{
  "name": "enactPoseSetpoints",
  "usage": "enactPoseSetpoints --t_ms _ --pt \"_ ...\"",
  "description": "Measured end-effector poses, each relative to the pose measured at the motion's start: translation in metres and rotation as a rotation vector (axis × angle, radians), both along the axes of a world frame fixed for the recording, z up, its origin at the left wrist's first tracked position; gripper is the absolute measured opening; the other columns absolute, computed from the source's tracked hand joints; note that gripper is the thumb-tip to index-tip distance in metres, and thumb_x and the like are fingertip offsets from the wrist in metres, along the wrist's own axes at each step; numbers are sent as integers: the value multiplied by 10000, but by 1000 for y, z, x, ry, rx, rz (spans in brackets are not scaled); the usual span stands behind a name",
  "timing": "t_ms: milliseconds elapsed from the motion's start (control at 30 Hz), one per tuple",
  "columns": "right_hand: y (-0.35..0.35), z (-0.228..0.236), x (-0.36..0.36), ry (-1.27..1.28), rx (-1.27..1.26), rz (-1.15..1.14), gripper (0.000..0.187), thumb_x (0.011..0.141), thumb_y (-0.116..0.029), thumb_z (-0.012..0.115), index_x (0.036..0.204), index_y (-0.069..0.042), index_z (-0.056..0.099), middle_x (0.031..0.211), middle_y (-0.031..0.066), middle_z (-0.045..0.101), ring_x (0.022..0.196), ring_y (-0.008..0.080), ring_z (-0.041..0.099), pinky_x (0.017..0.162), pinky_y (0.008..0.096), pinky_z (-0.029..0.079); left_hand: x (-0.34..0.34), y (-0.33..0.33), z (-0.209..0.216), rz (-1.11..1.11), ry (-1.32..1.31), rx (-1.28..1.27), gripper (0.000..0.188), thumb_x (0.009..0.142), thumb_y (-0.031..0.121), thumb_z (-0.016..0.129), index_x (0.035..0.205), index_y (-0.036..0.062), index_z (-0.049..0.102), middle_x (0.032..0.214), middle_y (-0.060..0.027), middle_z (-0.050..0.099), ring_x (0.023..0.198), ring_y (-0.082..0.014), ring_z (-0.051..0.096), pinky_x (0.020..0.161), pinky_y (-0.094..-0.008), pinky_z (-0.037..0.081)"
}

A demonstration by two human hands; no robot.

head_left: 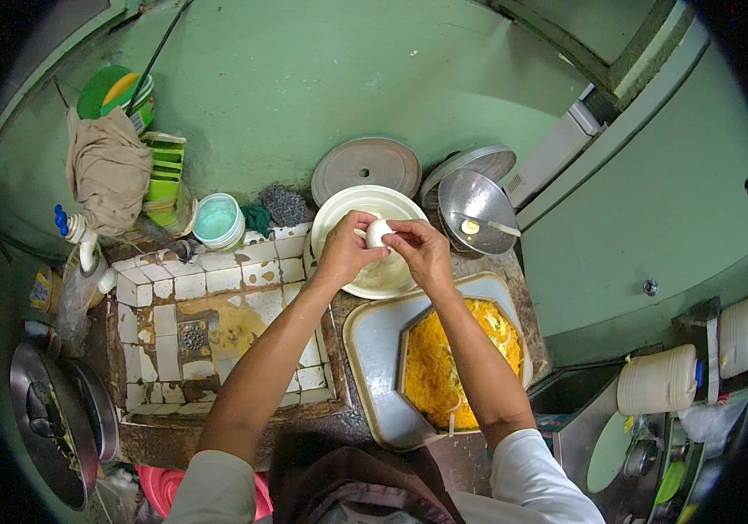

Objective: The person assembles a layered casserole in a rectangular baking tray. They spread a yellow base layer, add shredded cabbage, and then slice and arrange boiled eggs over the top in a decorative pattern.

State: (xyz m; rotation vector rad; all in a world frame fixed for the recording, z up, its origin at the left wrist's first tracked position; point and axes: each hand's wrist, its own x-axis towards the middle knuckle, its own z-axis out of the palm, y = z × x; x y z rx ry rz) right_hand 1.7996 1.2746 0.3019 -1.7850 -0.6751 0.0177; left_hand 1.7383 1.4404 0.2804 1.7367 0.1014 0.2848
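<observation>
Both hands hold a white egg (378,233) above a wide white bowl (405,201). The fingers of my left hand (345,247) close round the egg's left side. From the right, my right hand (424,251) pinches it with thumb and fingertips. Pale liquid shows in the bowl beneath; my hands cover part of it. To the bowl's right sits a grey metal pan (479,194) with a small yellow-and-white piece, like cut egg, and a light-coloured handle or blade (503,229). Under my right forearm, an angular dish of shredded orange-yellow food (435,354) rests on a pale tray (374,367).
A chipped white-tiled sink (164,327) lies left of the bowl, with a blue-handled tap (77,231) beyond. A tub of turquoise paste (217,218) stands at its back edge. Round metal lids (365,164) lean against the green wall. Dark pans (51,419) are at far left.
</observation>
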Motion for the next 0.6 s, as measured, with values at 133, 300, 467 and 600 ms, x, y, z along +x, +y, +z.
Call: enactPoseSetpoints --t_ms 133,300,467,600 --pt "-1 0 5 -51 -28 -15 228 850 -116 745 1053 -13 731 861 106 715 732 166 675 683 285 532 4 -1 -5 19 7 9 613 699 61 866 1194 53 504 1056 -90 592 786 -113 613 661 -254 537" --pt "-2 -7 13 -28 -16 19 154 906 -111 676 993 13 710 831 99 709 706 147 662 673 283 535 9 -1 -18 -13 3 -78 603 714 41 853 1192 33 486 1062 -110 586 833 -139 636 700 -278 560" --pt "-1 -15 23 126 45 -2 160 947 -123 632 1012 20 664 823 68 684 711 127 646 676 270 534 11 0 -21 -117 21 -311 614 775 15 793 1290 20 458 1174 -137 583 928 -174 662 752 -308 583" --pt "1 -18 23 265 193 45 189 948 -147 647 1058 7 659 826 39 668 730 112 637 672 259 532 11 -3 -18 -184 63 -479 665 835 15 736 1412 21 406 1239 -145 583 972 -196 672 760 -323 593"
